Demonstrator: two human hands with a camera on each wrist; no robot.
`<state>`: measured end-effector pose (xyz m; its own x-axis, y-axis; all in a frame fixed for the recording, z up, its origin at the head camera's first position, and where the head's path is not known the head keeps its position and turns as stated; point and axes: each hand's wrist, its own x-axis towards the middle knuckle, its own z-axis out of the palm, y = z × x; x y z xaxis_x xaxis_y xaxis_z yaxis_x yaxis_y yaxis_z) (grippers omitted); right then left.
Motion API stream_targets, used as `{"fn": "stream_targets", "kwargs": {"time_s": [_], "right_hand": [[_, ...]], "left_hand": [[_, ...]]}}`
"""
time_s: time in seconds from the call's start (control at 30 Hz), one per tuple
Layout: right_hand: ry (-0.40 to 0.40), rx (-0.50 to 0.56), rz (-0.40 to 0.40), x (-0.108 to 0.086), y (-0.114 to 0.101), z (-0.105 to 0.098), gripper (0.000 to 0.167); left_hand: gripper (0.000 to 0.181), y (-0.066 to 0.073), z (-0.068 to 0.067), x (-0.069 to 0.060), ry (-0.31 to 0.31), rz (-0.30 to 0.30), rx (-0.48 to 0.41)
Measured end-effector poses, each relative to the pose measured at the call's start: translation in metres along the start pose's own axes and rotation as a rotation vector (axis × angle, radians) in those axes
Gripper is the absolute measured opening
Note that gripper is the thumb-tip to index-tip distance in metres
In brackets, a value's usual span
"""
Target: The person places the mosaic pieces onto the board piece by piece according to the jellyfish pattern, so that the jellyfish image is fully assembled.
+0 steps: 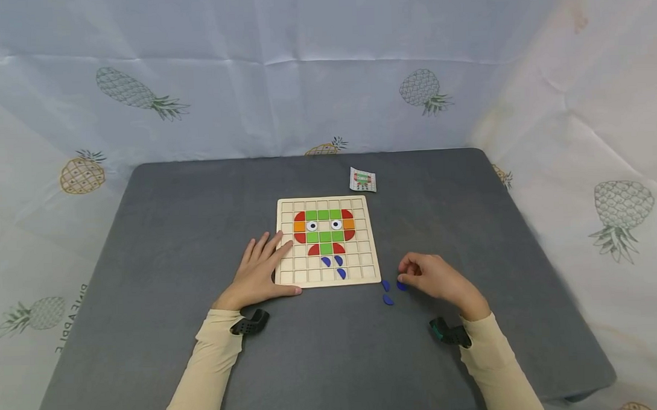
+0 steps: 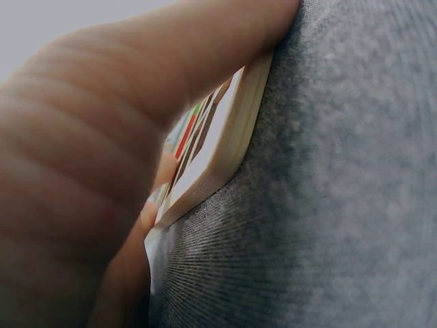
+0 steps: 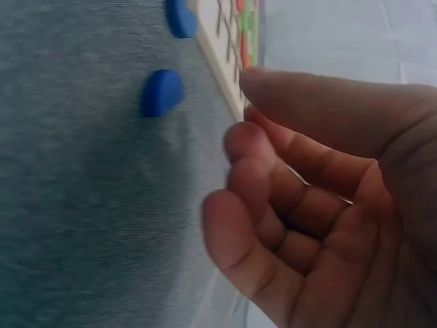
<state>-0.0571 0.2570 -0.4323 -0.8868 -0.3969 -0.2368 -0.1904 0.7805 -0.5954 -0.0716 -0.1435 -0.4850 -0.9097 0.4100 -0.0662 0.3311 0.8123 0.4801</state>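
A square wooden grid board [image 1: 363, 272] lies on the table, bearing red, green, orange and eye pieces in a face-like pattern, with several blue half-round pieces [image 1: 341, 273] lower down. My left hand [image 1: 255, 277] rests at its lower left corner, fingers spread over the left edge, thumb along the near edge. Right of the board, my right hand [image 1: 437, 278] pinches a blue half-round piece [image 1: 401, 286] at its fingertips; in the right wrist view the fingers hide that piece. Two more blue pieces, one nearer [image 1: 388, 299] and one farther [image 3: 181, 17], lie beside the board's corner.
A small picture card [image 1: 362, 179] showing a similar pattern lies beyond the board, toward the back. The grey cloth-covered table [image 1: 312, 356] ends at a pineapple-print curtain [image 1: 281, 98] behind and at both sides.
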Motion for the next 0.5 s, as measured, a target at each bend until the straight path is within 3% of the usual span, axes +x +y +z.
{"fn": "stream_targets", "kwargs": {"time_s": [0.23,0.5], "right_hand": [[-0.062,0.005,0.019,-0.003,0.004,0.011,0.019],[-0.050,-0.031,0.034,0.000,0.000,0.016,0.017]], "left_hand": [[0.111,0.001,0.001,0.000,-0.005,-0.001,-0.003],[0.111,-0.001,0.002,0.000,-0.003,-0.001,-0.009]]}}
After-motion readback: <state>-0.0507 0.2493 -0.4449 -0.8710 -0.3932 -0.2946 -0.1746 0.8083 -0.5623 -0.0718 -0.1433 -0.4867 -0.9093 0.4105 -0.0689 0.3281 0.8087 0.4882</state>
